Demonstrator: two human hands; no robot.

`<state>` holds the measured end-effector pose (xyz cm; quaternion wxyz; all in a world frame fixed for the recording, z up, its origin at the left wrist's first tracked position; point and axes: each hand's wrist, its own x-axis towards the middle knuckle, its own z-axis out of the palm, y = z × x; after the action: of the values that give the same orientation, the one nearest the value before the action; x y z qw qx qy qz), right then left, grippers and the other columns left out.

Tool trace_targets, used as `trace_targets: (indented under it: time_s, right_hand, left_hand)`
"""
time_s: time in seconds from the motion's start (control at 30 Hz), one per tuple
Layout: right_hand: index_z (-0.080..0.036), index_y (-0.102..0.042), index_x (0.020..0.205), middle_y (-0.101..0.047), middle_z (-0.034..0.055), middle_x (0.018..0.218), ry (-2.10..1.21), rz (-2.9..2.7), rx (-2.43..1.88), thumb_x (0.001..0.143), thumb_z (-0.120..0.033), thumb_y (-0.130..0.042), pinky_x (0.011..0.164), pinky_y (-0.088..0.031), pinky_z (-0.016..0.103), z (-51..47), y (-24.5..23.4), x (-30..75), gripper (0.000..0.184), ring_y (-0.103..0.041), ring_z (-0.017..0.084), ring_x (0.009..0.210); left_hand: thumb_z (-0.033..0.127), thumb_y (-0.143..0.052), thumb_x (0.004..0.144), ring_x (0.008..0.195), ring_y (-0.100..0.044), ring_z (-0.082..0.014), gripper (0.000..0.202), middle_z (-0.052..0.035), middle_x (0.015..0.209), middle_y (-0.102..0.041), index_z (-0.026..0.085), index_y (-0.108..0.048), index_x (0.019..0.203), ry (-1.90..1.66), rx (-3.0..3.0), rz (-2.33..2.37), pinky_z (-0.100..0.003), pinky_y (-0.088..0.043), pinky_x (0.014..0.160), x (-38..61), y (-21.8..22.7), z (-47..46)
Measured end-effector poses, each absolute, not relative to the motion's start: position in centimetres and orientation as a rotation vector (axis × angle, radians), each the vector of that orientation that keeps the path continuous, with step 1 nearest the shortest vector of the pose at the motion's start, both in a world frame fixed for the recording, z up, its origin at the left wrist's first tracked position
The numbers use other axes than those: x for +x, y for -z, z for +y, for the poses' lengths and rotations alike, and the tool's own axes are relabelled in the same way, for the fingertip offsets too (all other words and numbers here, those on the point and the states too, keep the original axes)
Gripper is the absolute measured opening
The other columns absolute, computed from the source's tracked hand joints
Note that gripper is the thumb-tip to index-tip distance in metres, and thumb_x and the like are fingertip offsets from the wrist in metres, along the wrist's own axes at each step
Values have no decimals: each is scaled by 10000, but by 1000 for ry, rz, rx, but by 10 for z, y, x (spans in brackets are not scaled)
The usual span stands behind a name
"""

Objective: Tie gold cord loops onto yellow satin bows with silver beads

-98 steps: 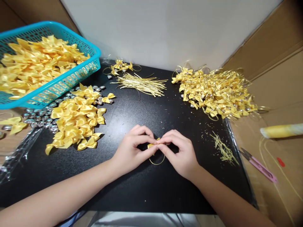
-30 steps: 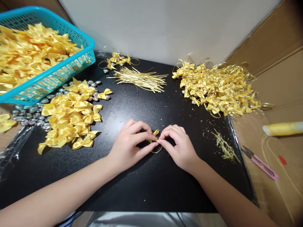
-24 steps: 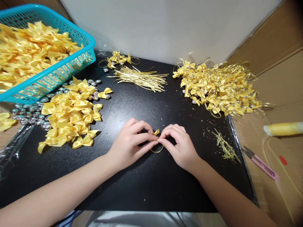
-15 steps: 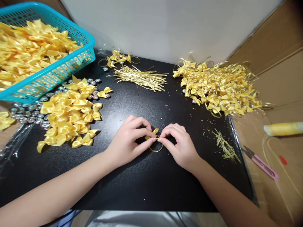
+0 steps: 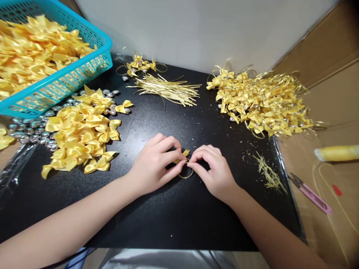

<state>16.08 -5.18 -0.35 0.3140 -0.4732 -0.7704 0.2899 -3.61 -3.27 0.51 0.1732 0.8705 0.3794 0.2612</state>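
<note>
My left hand (image 5: 159, 164) and my right hand (image 5: 211, 170) meet over the middle of the black table, thumb and forefinger of each pinched together. Between the fingertips runs a gold cord (image 5: 185, 177), its loop hanging below them. A yellow ribbon bow (image 5: 186, 152) shows just behind my left fingertips, mostly covered by them. The exact spot where the cord is gripped is too small to make out. Left of my left hand lies a pile of yellow bows (image 5: 81, 138). Beyond both hands is a bundle of cut gold cords (image 5: 171, 89).
A turquoise basket (image 5: 103, 61) of bows stands at back left, with silver beads (image 5: 33, 130) below it. Finished bows with cord loops (image 5: 260, 101) are heaped at back right. Cord scraps (image 5: 269, 173), pink thread snips (image 5: 312, 196) and a yellow spool (image 5: 336, 153) lie to the right.
Both hands keep their pinch in nearly the same place, fingertips slightly shifted. The camera view has moved a little.
</note>
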Motion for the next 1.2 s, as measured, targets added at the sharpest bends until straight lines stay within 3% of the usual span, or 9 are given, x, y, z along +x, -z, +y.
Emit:
trace_targets:
  time_s: [0.67, 1.2]
  right_hand:
    - [-215, -582, 793, -658, -9, 811, -738, -2027, -1252, 891, -199, -614, 779, -372, 334, -51, 3, 160, 104, -586, 160, 802]
    - [-211, -582, 800, -625, 5, 757, -711, -1869, -1227, 859, -158, -579, 739, -422, 337, -52, 0, 160, 80, -571, 159, 728]
  left_hand:
    - [204, -513, 914, 817, -479, -176, 155, -60, 938, -601, 181, -665, 890, -676, 2461, 964, -329, -379, 757, -35, -3, -32]
    - [229, -559, 900, 812, -496, -163, 158, -34, 870, -592, 189, -699, 836, -730, 2273, 987, -326, -376, 763, -35, -6, -31]
